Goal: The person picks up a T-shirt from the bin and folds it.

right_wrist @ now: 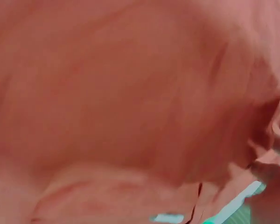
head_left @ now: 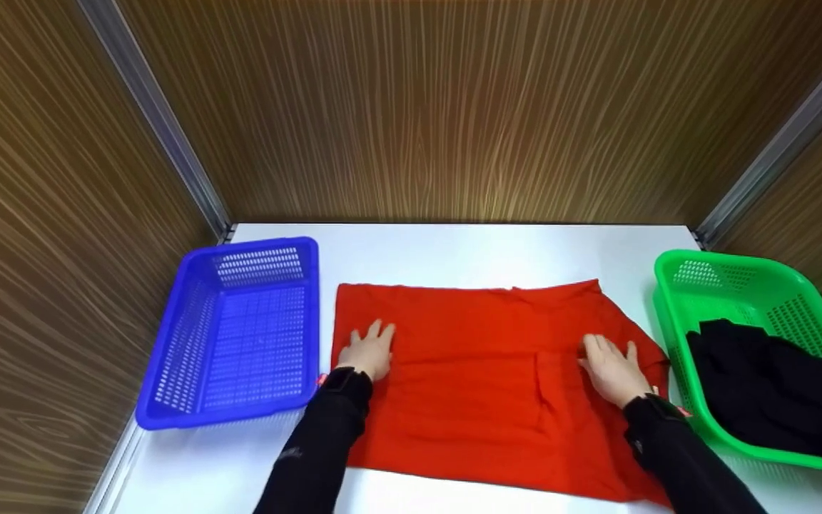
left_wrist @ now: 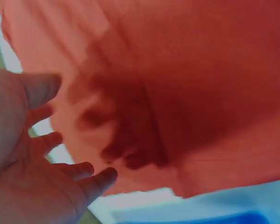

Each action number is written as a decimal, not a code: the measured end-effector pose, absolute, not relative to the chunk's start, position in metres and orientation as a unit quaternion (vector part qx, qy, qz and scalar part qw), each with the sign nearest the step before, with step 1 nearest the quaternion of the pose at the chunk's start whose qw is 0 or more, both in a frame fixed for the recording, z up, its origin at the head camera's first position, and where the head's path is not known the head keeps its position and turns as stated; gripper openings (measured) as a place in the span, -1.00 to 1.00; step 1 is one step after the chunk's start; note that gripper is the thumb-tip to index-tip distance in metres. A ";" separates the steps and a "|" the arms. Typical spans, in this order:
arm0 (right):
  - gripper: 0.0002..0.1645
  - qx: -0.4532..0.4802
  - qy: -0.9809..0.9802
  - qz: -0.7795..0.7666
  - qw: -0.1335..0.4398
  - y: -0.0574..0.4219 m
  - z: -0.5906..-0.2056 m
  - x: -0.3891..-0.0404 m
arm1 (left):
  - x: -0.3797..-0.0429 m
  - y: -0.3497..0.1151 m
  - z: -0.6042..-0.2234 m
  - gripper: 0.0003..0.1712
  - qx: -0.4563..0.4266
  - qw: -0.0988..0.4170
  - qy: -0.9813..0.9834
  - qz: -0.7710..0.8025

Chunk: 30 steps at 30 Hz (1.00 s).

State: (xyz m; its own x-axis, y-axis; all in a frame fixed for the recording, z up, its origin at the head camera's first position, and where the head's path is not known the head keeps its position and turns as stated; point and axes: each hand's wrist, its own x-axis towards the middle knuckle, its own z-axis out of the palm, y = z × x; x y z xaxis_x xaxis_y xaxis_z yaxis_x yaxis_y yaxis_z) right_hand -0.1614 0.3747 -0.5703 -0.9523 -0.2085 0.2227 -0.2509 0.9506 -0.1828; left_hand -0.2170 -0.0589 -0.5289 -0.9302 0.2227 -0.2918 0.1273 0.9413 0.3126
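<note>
White table (head_left: 482,253), widest thing here. Red cloth (head_left: 454,321) lies across its middle. Risk, as I judge it: a careless sideways pull could bunch the thin, loose fabric, and the right side sits close enough to the green basket (head_left: 725,305) to catch there. Cloth looks mostly flat; straight at left, slanting and rumpled at right, shallow ripples between. Blue basket (head_left: 261,350) stands just beside its left edge. Black cloth (head_left: 768,385) heaped in the green one. My left hand (head_left: 368,353): fingers spread, gripping nothing, over the cloth's left part. My right hand (head_left: 614,371): over the right part; blurred, cannot tell whether it pinches fabric. Smallest: narrow, pocket-like fold (head_left: 540,382), right of centre.
</note>
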 end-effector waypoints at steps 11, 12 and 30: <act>-0.49 0.005 -0.995 0.100 0.020 0.364 -0.567 -0.176 | -0.228 -0.062 -0.545 -0.27 0.040 0.123 0.981 0.145; -0.59 0.007 -0.994 0.101 0.027 0.364 -0.567 -0.177 | -0.229 -0.062 -0.545 -0.32 0.038 0.124 0.981 0.147; -0.16 0.039 -0.987 0.152 0.029 0.370 -0.563 -0.186 | -0.232 -0.059 -0.553 -0.60 0.108 0.018 0.991 0.083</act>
State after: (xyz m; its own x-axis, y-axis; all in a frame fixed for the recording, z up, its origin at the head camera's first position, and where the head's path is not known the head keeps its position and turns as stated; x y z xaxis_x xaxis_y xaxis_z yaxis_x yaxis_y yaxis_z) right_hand -0.1855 0.3698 -0.5634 -0.9952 -0.0691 0.0688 -0.0866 0.9508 -0.2973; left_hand -0.2323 -0.0589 -0.5531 -0.9763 0.2159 -0.0172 0.2101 0.9632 0.1675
